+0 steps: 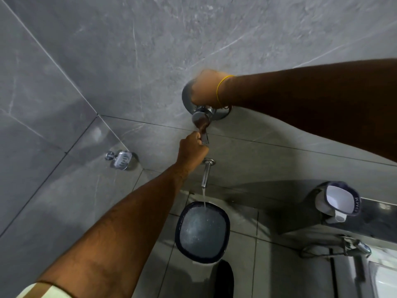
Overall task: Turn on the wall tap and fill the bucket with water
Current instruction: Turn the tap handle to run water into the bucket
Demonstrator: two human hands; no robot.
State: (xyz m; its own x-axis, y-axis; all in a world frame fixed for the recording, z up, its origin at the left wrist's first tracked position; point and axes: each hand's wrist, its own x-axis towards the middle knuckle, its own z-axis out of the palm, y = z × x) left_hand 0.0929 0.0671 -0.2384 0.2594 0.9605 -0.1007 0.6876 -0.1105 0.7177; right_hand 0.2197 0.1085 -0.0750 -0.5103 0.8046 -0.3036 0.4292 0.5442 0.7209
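- Head view: the left hand was clenched round the lever of the wall tap, gripping its lower end — a grip well out from the pivot, likely for leverage and fine control of the flow.
- The right hand was pressed over the upper part of the tap's round plate, fingers curled onto something there; what it grasped was hidden under the hand, so I cannot tell whether it held a knob or only steadied itself.
- A yellow band sat on the right wrist.
- Below the lever, the spout stuck out from the wall, and a thin stream fell from it.
- The bucket stood on the floor right under the spout, near the wall, so the stream landed inside its far rim without splashing out.
- Water in it looked high and bubbly — by my judgement the filling was well along, and the lever would soon need closing.
- To the left, a soap dish hung on the side wall.
- To the right, a mug lay tilted on a dark ledge, well apart from the bucket; a hose sprayer lay nearer, lower right.
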